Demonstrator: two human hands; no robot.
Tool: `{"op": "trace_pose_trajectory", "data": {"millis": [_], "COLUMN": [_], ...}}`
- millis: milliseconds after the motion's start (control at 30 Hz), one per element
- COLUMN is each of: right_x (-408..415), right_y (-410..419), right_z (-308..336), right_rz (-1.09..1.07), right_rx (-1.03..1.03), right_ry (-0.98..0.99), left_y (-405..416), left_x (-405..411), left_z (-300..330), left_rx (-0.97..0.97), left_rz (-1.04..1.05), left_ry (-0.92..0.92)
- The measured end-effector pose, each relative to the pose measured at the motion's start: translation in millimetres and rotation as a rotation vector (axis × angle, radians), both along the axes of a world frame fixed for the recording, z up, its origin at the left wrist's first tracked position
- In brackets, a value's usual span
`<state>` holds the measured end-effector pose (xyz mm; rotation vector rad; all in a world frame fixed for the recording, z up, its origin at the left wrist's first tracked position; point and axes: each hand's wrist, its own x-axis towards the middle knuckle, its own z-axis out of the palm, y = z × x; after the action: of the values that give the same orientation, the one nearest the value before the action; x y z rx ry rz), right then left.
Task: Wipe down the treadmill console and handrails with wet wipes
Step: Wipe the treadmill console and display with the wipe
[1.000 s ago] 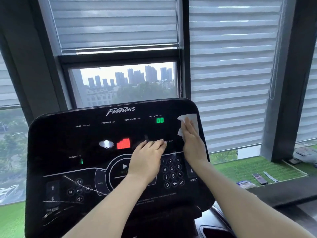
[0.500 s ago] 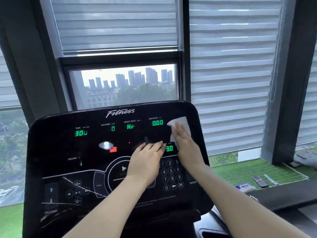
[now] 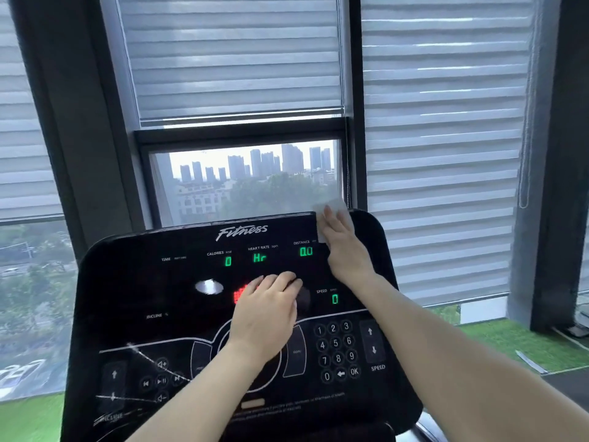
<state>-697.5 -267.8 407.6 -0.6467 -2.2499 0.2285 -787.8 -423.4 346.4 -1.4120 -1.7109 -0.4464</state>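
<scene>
A black treadmill console [image 3: 134,298] fills the lower middle of the view, tilted back toward a window [image 3: 248,183] that shows distant towers beneath half-lowered blinds [image 3: 236,59]. On the console's left part lie the incline label and a cluster of arrow and media buttons, crossed by pale streaks. Near the middle, the left hand [image 3: 266,309] rests flat on the panel with its fingers fairly straight and together, holding nothing, partly covering a red lit display [image 3: 239,293]. Above it glow green readouts for calories, heart rate and distance. To the right sits a number keypad [image 3: 336,349] and the speed arrows. At the console's top right edge, the right hand [image 3: 342,247] presses a white wet wipe [image 3: 334,207] against the rim with straight, extended fingers; the wipe sticks up above the edge. Farther right, green turf [image 3: 516,342] covers the floor by the window.
</scene>
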Motion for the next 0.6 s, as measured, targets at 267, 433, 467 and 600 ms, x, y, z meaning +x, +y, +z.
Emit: {"op": "trace_pose_trajectory", "data": {"millis": [267, 433, 467, 600], "right_x": [14, 52, 53, 35], "right_y": [-21, 7, 11, -6], "right_z": [-48, -54, -55, -69], "right_rz": [0.249, 0.157, 0.121, 0.026], "right_rx": [0.148, 0.064, 0.052, 0.018], "right_ry": [-0.203, -0.082, -0.053, -0.007], "left_y": [-4, -5, -6, -8], "left_x": [-7, -5, -6, -9], "left_z": [-3, -8, -9, -7], "left_rx": [-0.020, -0.052, -0.054, -0.075], "left_rz": [0.061, 0.040, 0.031, 0.015], "left_ry": [0.014, -0.012, -0.013, -0.010]}}
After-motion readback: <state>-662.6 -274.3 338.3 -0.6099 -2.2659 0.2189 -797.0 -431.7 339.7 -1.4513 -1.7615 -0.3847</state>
